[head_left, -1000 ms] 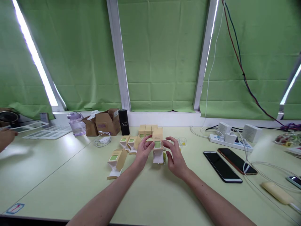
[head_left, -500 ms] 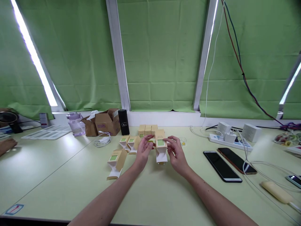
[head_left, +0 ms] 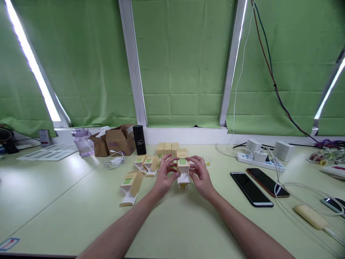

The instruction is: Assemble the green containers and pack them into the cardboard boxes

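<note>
Between my two hands is a small tan cardboard box with a green label and an open white flap hanging toward me. My left hand grips its left side with thumb and fingertips. On the opposite side, the fingers of my right hand press against it. A small clear piece with some yellow shows just under the flap; whether it touches the box I cannot tell. Left of my hands, one similar open box lies near, and two more open boxes sit behind it.
Several closed boxes stand behind my hands, beside a small clear container. At right are a black phone, a second phone, a power strip and loose cables. A carton, purple bottle and black cylinder line the back left.
My left hand has closed in on the box, and both hands now hold its sides. The box's front has tipped up or lowered slightly. Another person's hand has left view at the left edge.
</note>
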The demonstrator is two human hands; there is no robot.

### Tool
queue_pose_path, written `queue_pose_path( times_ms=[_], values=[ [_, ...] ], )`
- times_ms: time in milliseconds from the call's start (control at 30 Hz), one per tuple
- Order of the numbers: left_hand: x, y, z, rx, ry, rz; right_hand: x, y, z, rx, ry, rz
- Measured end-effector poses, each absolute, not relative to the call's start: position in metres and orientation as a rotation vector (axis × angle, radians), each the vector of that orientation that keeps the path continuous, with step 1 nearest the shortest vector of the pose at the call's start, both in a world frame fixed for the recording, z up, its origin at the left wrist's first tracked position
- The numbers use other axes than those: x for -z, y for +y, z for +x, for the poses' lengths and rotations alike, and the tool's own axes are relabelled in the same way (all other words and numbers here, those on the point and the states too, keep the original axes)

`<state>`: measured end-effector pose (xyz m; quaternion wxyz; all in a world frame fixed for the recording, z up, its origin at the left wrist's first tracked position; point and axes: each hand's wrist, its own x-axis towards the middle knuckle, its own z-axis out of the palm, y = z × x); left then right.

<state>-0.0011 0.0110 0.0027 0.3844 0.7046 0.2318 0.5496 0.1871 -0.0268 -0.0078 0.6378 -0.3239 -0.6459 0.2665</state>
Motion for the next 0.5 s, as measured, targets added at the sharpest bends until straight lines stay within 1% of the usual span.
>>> queue_pose_path(
  times_ms=[500],
  values=[
    [-0.0021,0.0105,0.0025,-1.439,0.686,1.826,0.0075,-0.0287,0.1874,-0.608,-1.488,-0.72]
  ],
)
